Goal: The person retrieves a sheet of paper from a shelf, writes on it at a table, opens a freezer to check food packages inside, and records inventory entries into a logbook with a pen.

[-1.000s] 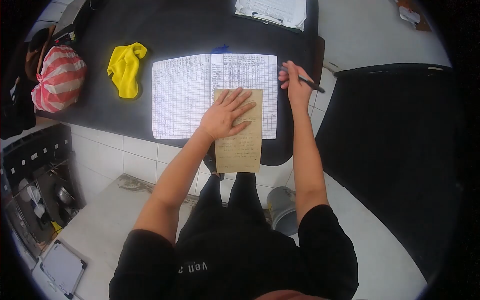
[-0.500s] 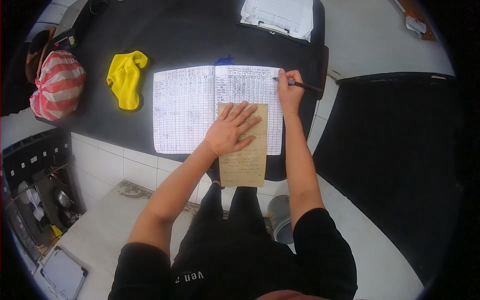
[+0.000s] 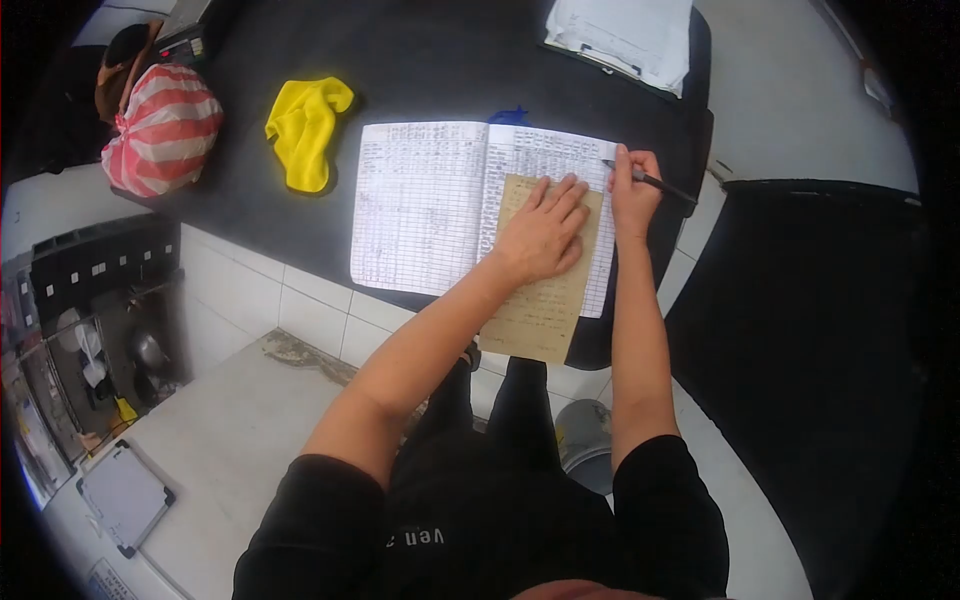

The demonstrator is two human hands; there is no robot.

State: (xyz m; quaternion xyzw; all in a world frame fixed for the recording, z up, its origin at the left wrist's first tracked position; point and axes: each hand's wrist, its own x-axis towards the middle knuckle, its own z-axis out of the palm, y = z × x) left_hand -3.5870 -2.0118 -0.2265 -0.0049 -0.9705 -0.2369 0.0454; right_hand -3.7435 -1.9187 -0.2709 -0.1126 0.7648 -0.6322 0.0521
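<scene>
An open notebook (image 3: pixel 420 210), its ruled pages filled with rows of handwriting, lies on a dark table. Across its right page rests a long brown sheet of paper (image 3: pixel 530 325), handwritten and slightly tilted, its lower end overhanging the table's near edge. My left hand (image 3: pixel 545 230) lies flat on this sheet, fingers stretched out and holding nothing. At the upper right of the page, my right hand (image 3: pixel 635 195) is closed round a black pen (image 3: pixel 665 187). The pen's tip is at the page's right columns; whether it touches the paper I cannot tell.
A yellow cloth (image 3: pixel 305 135) and a red-and-white striped bag (image 3: pixel 165 130) are on the table's left. At the back right lies a clipboard with papers (image 3: pixel 620 40). Below the table stands a grey bucket (image 3: pixel 585 440). Another clipboard (image 3: pixel 125 495) is at lower left.
The brown sheet, under my left hand, has slid up the right page and tilted a little. My right hand still holds the pen near the page's upper right. The whole view has shifted.
</scene>
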